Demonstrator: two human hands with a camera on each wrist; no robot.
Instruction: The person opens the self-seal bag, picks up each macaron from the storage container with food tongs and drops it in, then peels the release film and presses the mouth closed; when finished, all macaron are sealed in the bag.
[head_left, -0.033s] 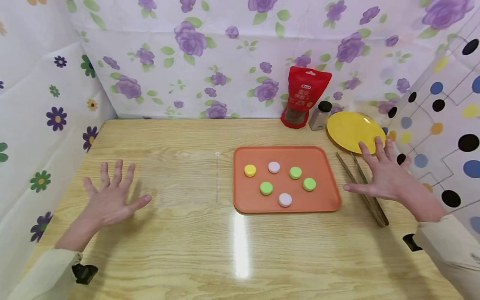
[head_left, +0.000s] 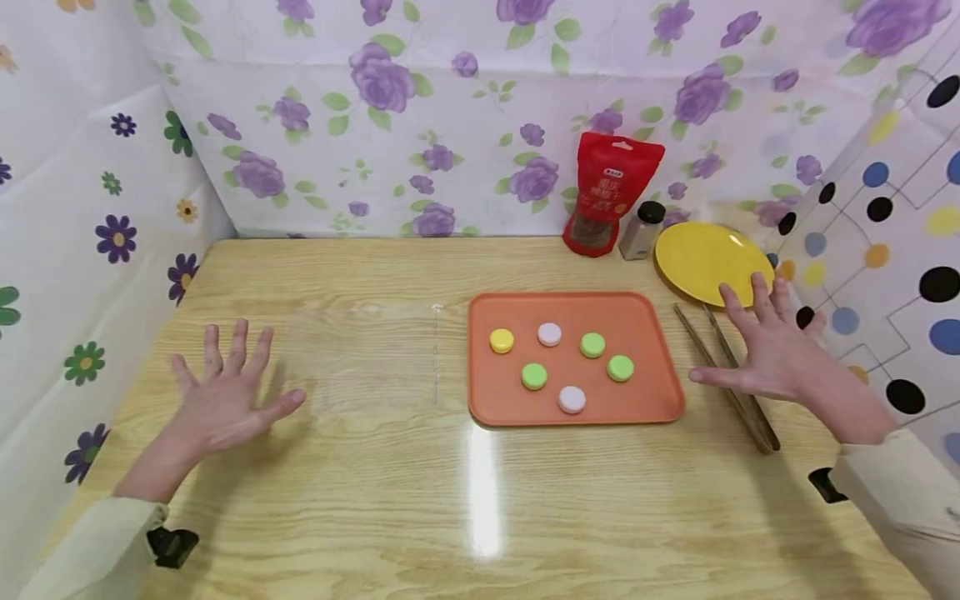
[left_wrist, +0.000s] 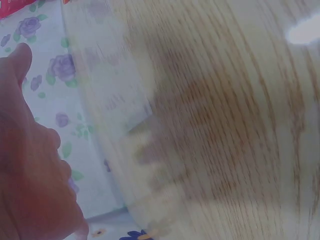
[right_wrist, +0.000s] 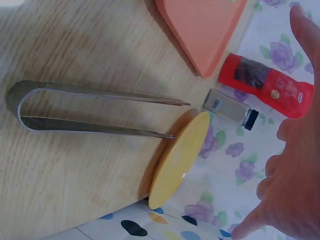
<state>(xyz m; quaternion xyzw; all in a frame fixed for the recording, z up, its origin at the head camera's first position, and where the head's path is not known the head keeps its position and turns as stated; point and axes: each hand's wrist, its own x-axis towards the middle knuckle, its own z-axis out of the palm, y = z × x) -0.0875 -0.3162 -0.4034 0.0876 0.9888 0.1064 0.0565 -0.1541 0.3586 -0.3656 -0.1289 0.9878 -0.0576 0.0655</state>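
Observation:
My left hand (head_left: 225, 400) hovers over the left side of the wooden table, fingers spread and holding nothing. Just right of it lies a clear flat rectangular sheet (head_left: 360, 358). Over at the right, my right hand (head_left: 776, 354) also has its fingers spread and holds nothing. In the head view it overlaps metal tongs (head_left: 720, 367), whose arms point toward a yellow plate (head_left: 708, 262). The right wrist view shows the tongs (right_wrist: 100, 92) lying spread on the table. Between the hands, an orange tray (head_left: 510, 408) carries macarons: one yellow (head_left: 502, 341), two pale pink (head_left: 550, 334) and three green (head_left: 592, 345).
Behind the tray's right side stand a red pouch (head_left: 611, 179) and a small jar with a black lid (head_left: 641, 233). Flowered cloth (head_left: 315, 117) hangs at the back, and patterned cloths line both sides. Light glares on the table (head_left: 337, 508) in front of the tray.

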